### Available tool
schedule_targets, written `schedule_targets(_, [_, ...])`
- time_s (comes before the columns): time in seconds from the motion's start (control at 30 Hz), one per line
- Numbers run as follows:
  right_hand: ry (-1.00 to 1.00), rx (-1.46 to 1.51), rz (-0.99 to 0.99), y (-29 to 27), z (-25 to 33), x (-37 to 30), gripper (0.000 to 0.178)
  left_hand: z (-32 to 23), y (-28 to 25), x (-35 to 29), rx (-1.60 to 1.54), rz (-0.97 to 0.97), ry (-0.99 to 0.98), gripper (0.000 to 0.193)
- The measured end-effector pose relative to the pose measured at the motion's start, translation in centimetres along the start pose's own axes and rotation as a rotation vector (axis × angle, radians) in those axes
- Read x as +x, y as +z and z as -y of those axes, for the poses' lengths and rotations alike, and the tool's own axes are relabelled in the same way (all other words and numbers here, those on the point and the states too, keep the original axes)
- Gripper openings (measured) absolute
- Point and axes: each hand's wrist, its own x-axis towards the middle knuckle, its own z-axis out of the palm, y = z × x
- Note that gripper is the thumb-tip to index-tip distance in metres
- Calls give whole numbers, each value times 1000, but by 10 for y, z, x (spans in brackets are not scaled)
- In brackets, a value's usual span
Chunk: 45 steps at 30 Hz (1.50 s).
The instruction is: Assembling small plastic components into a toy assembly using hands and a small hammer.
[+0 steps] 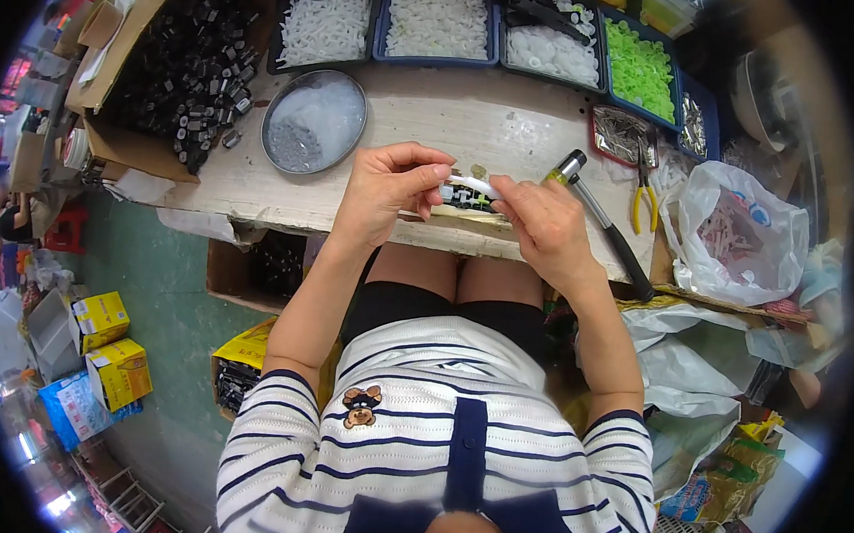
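The left hand [399, 181] and right hand [547, 219] pinch a slim white plastic piece [472, 185] between them above the near edge of the table [453, 101]; a slackened pinch could drop it. The hammer [612, 236] (its handle end reaches the edge) might fall if the right forearm knocks it. Yellow boxes [120, 374] at left carry printing, too small to make out reliably.
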Motion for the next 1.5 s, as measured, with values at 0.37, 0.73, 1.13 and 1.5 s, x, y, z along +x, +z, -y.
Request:
schedule_targets(0.37, [-59,58,-74,9,-10,-11,24,8,11,6,-106,69,-167,14])
schedule_targets(0.73, [853,867,146,-17,-32,-38,12,43,11,8,1034,-72,733,26])
schedule_targets(1.13, [812,671,236,-9,-30,-28,11,53,19,13,1039,-36,568,29])
schedule_targets(1.5, [705,559,243,-3,-35,-29,11,57,18,13,1026,-54,628,27])
